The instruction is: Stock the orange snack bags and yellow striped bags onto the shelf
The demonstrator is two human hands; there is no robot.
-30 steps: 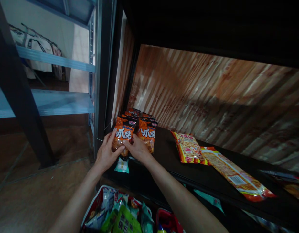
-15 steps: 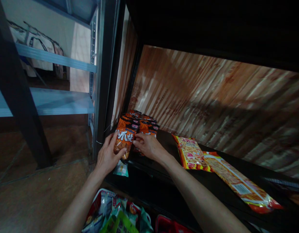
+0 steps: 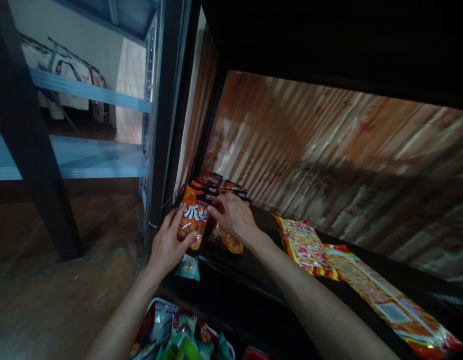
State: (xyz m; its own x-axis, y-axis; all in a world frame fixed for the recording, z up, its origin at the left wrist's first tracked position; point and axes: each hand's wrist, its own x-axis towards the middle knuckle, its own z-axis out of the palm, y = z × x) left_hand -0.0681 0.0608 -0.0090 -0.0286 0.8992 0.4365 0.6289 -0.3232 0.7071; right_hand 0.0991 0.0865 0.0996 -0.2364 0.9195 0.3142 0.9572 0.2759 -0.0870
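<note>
An orange and black snack bag [image 3: 193,217] with white lettering stands upright at the left end of the dark shelf. My left hand [image 3: 168,245] is closed around its left side, the thumb across its lower front. At the bag's upper right edge, the bent fingers of my right hand [image 3: 235,216] grip it. That hand partly covers a second orange snack bag [image 3: 231,243] standing alongside. More orange bags [image 3: 210,177] of the same look are lined up behind these two.
A yellow and red snack packet [image 3: 302,245] and a long noodle-patterned packet [image 3: 389,300] lie to the right. Below, a small teal packet [image 3: 188,267] hangs near a basket [image 3: 153,305] of assorted packets. A metal shelf post [image 3: 165,125] rises at left.
My right hand has moved up along the orange bag's right edge, uncovering more of the bag beside it. The left hand keeps its hold. The view has shifted slightly.
</note>
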